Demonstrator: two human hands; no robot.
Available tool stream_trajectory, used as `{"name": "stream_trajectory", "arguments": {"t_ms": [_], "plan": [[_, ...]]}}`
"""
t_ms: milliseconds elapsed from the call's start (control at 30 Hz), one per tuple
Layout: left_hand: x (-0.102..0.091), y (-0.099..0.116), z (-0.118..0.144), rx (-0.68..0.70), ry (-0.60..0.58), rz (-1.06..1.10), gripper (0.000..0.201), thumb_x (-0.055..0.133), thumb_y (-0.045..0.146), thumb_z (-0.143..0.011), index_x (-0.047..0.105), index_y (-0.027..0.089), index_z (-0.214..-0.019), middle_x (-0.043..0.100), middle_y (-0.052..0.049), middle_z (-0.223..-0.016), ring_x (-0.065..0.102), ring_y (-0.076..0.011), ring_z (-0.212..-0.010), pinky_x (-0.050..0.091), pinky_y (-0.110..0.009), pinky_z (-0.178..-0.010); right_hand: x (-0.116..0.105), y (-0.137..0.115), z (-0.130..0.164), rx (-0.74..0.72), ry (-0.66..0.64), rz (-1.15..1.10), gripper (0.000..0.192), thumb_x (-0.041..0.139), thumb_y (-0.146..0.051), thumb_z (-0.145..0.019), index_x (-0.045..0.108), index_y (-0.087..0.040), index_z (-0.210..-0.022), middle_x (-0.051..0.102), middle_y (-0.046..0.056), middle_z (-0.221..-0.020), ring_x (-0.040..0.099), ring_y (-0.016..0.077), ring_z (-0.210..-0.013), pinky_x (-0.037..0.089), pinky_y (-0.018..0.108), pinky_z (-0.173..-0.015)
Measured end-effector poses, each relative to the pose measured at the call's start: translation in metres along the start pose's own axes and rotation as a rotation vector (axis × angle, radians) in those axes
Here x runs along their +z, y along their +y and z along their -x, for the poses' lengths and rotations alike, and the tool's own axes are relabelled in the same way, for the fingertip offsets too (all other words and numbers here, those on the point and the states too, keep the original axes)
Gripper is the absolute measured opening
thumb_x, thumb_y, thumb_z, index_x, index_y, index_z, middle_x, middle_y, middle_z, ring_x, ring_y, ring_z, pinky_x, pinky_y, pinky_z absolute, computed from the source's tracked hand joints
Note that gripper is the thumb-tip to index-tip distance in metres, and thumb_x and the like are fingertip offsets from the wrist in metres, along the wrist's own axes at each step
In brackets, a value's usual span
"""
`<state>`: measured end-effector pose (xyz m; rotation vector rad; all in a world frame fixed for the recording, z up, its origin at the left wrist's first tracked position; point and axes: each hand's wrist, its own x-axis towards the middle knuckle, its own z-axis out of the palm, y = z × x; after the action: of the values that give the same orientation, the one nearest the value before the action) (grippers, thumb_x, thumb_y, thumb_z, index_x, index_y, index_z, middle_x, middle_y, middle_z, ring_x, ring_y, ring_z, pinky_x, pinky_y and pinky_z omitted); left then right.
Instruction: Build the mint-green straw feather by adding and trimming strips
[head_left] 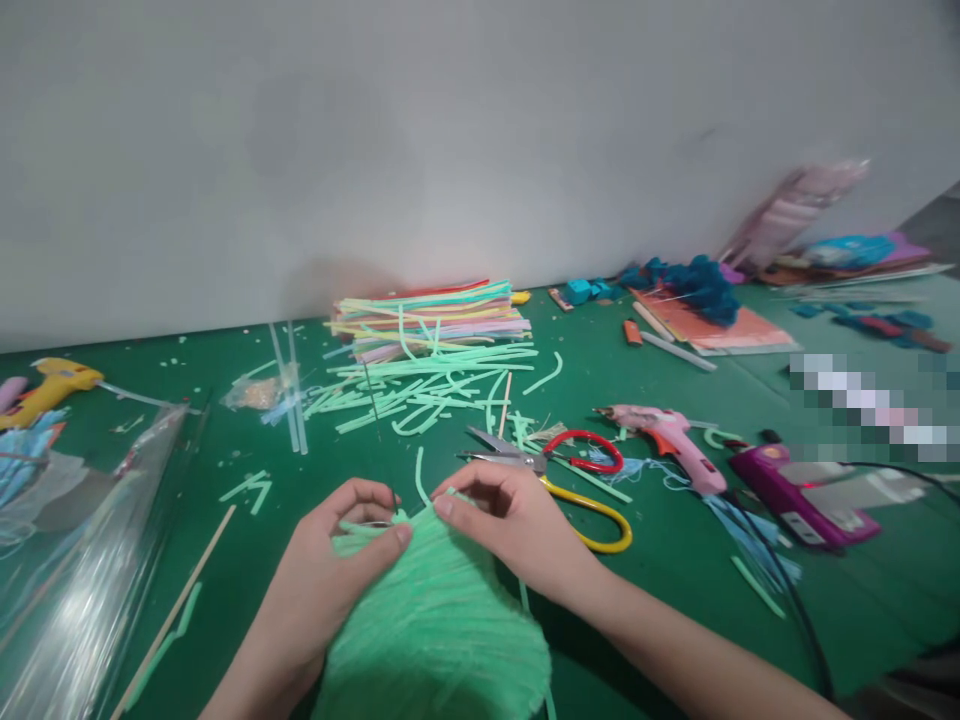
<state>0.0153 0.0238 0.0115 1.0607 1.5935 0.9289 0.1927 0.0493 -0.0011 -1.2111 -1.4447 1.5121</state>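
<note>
A: Entry. Where does the green tassel bundle [435, 620] sit?

B: Low centre of the head view, on the green counter [660, 600], between the two forearms. Its gathered top is up by the fingertips; the loose strands fan toward the person.

A: Long axis?

B: Runs from the person out toward the wall, narrow end pointing away, wide fringed end nearest the camera.

A: Fingers?

B: Left hand [330, 570]: thumb and forefinger closed narrow, pinching the gathered top from the left. Right hand [517, 525]: fingers curled, tips closed on the same top from the right. A thin dark wire or needle stands just above the pinch (too fine to name with certainty).

A: Nearby items?

B: Red-handled scissors [555, 455] and yellow-handled scissors [592, 515] just beyond the right hand, the yellow loop partly under it. A pink glue gun [667, 435] farther right, a yellow glue gun [49, 385] far left, the stack of coloured straws [435, 315] by the wall with cut green strips [420, 385] strewn in front.

A: Risks, as judged?

B: If either pinch loosens, the gathered top could spread and strands would slide out, since nothing visible binds them. The thin upright piece could prick a fingertip. The right wrist lies close to the scissor blades; a sideways sweep could catch them.
</note>
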Motion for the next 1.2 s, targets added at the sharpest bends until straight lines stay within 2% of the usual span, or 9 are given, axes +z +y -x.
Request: {"name": "stream_trajectory", "arguments": {"t_ms": [133,267,367,467,567,700,833,1200], "plan": [[-0.003,0.001,-0.002,-0.050,-0.099,-0.007,0.038,0.076,0.045,-0.064,0.067,0.021,-0.092,0.065,0.000,-0.072,0.058,-0.0168,-0.062,0.044,-0.026,-0.059,0.004,0.006,0.001,-0.009,0.035,0.065,0.020,0.067,-0.038,-0.080,0.068,-0.017,-0.078,0.060,-0.002,-0.066,0.048,0.0104,-0.058,0.035,0.022,-0.052],[-0.004,0.001,-0.003,-0.078,-0.089,-0.036,0.043,0.079,0.044,-0.060,0.067,0.022,-0.095,0.064,0.002,-0.065,0.056,-0.0160,-0.057,0.043,-0.025,-0.056,0.004,0.008,0.004,-0.035,0.016,0.136,0.021,0.066,-0.039,-0.082,0.070,-0.018,-0.083,0.061,-0.001,-0.067,0.048,0.0115,-0.059,0.034,0.023,-0.053],[-0.006,0.001,-0.004,-0.082,-0.083,-0.036,0.040,0.079,0.043,-0.061,0.067,0.023,-0.093,0.065,0.003,-0.066,0.055,-0.0154,-0.057,0.042,-0.024,-0.055,-0.001,0.005,0.003,0.005,-0.079,-0.023,0.026,0.062,-0.042,-0.085,0.071,-0.018,-0.084,0.063,0.000,-0.071,0.051,0.0114,-0.063,0.037,0.023,-0.057],[-0.008,-0.001,-0.004,-0.098,-0.098,-0.039,0.039,0.078,0.044,-0.062,0.066,0.023,-0.093,0.065,0.002,-0.068,0.056,-0.0151,-0.058,0.041,-0.024,-0.056,-0.007,0.004,0.000,0.073,-0.154,-0.211,0.032,0.059,-0.045,-0.088,0.071,-0.017,-0.078,0.059,-0.003,-0.065,0.048,0.0088,-0.060,0.037,0.022,-0.058],[-0.009,-0.001,-0.004,-0.095,-0.113,-0.045,0.034,0.079,0.044,-0.062,0.066,0.022,-0.084,0.066,0.002,-0.070,0.055,-0.0140,-0.061,0.040,-0.023,-0.058,-0.011,0.007,-0.004,0.183,-0.192,-0.320,0.029,0.070,-0.044,-0.080,0.071,-0.017,-0.072,0.057,-0.005,-0.061,0.045,0.0067,-0.057,0.035,0.020,-0.057],[-0.009,-0.001,-0.005,-0.118,-0.139,-0.018,0.032,0.080,0.043,-0.061,0.066,0.021,-0.079,0.065,0.003,-0.069,0.052,-0.0133,-0.063,0.038,-0.022,-0.060,-0.016,0.011,-0.007,0.335,-0.261,-0.455,0.028,0.080,-0.042,-0.069,0.073,-0.015,-0.072,0.065,-0.002,-0.069,0.055,0.0075,-0.064,0.041,0.020,-0.062],[-0.010,-0.002,-0.005,-0.097,-0.147,-0.067,0.031,0.079,0.043,-0.062,0.066,0.021,-0.079,0.065,0.003,-0.070,0.052,-0.0137,-0.066,0.037,-0.022,-0.063,-0.019,0.012,-0.009,0.424,-0.303,-0.508,0.028,0.083,-0.039,-0.065,0.074,-0.015,-0.074,0.067,-0.001,-0.072,0.060,0.0084,-0.064,0.045,0.022,-0.064],[-0.010,-0.002,-0.003,-0.070,-0.155,-0.079,0.028,0.078,0.043,-0.064,0.067,0.022,-0.080,0.064,0.003,-0.071,0.054,-0.0153,-0.067,0.037,-0.024,-0.063,-0.025,0.005,-0.015,0.285,-0.321,-0.336,0.020,0.086,-0.028,-0.061,0.076,-0.016,-0.073,0.068,-0.001,-0.066,0.056,0.0072,-0.061,0.046,0.021,-0.062]]}}
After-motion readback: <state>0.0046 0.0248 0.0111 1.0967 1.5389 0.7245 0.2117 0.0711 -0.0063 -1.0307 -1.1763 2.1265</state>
